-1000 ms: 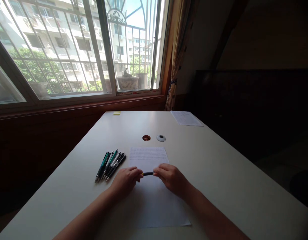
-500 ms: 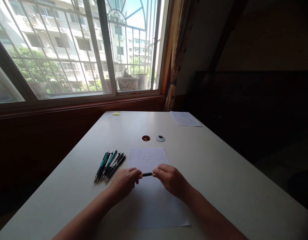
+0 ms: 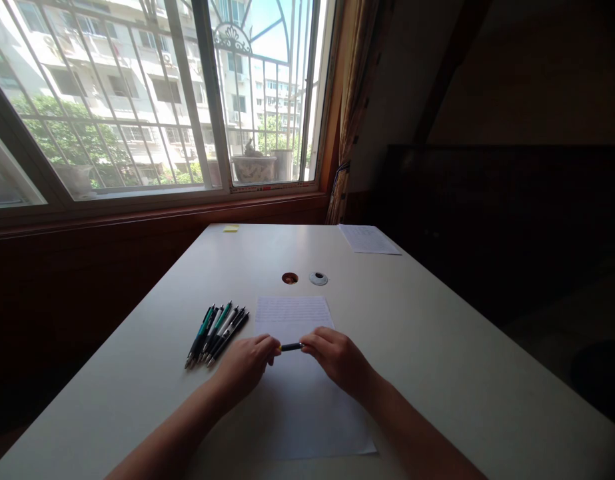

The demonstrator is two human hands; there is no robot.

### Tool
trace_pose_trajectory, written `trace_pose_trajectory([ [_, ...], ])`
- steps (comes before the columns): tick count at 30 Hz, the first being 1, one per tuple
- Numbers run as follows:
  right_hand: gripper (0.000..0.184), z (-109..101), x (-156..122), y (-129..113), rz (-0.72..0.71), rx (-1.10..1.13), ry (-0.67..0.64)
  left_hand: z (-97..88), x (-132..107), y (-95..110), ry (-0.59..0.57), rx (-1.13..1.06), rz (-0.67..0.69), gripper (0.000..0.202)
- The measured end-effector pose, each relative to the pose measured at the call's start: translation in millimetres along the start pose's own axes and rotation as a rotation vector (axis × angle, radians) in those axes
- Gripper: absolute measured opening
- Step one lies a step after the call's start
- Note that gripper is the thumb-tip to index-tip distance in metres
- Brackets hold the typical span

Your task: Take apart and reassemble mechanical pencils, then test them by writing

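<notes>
A dark pen [image 3: 290,347] lies level between my two hands, above a sheet of paper [image 3: 317,413]. My left hand [image 3: 250,360] is closed on its left end, where a bit of yellow shows at the fingertips. The other end is pinched by the thumb and fingers of my right hand [image 3: 337,357]. Only the pen's dark middle stretch is bare; both ends are covered by fingers. Lines of writing cross the top part of the paper. Left of the sheet, several pens [image 3: 217,333] lie side by side in a bunch, black, green and white.
Beyond the paper, the white table [image 3: 412,347] has a round hole [image 3: 290,278] with a loose round cover [image 3: 318,278] beside it. Papers [image 3: 370,239] lie at the far right corner, a yellow sticky note [image 3: 231,229] at the far left. A barred window stands behind.
The view has shifted very slightly. Both hands keep their hold on the pen, and the bunch of pens is unchanged.
</notes>
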State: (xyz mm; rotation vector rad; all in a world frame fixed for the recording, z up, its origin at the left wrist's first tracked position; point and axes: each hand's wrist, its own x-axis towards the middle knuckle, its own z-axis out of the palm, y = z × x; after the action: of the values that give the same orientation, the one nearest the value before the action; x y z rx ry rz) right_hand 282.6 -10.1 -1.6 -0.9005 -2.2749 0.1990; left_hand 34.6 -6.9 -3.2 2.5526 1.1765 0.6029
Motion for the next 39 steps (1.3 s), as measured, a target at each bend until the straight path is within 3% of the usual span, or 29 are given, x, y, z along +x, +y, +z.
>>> trace_pose_trajectory([
  [8, 0.018, 0.6, 3.2, -5.4, 0.069, 0.016, -0.003, 0.3, -1.8, -0.9, 0.027, -0.001, 0.027, 0.024],
  [15, 0.009, 6.2, 1.2, -3.2, 0.078, 0.045, 0.014, -0.9, -0.4, -0.2, 0.018, 0.012, 0.017, 0.023],
  [20, 0.024, 4.5, 0.7, -3.9, 0.105, 0.105, 0.034, 2.9, -1.6, -6.0, 0.047, 0.011, 0.017, 0.023],
  [25, 0.009, 2.2, 3.1, -4.9, 0.097, 0.093, 0.045, 1.0, -1.4, -3.5, 0.031, 0.015, 0.013, 0.021],
  [29, 0.009, 3.9, 2.9, -5.5, 0.088, 0.121, 0.073, 0.0, -1.2, -2.9, 0.03, 0.005, 0.011, 0.022],
  [33, 0.021, 3.1, 2.2, -7.0, 0.111, 0.117, 0.067, 0.9, -1.8, -3.7, 0.043, -0.011, 0.018, 0.023],
  [36, 0.008, 2.4, 2.8, -6.4, 0.123, 0.082, 0.033, 1.1, -2.0, -3.3, 0.052, -0.016, 0.019, 0.021],
  [39, 0.015, 3.9, 3.1, -4.3, 0.121, 0.063, 0.024, 2.0, -1.8, -4.2, 0.054, -0.017, 0.022, 0.021],
])
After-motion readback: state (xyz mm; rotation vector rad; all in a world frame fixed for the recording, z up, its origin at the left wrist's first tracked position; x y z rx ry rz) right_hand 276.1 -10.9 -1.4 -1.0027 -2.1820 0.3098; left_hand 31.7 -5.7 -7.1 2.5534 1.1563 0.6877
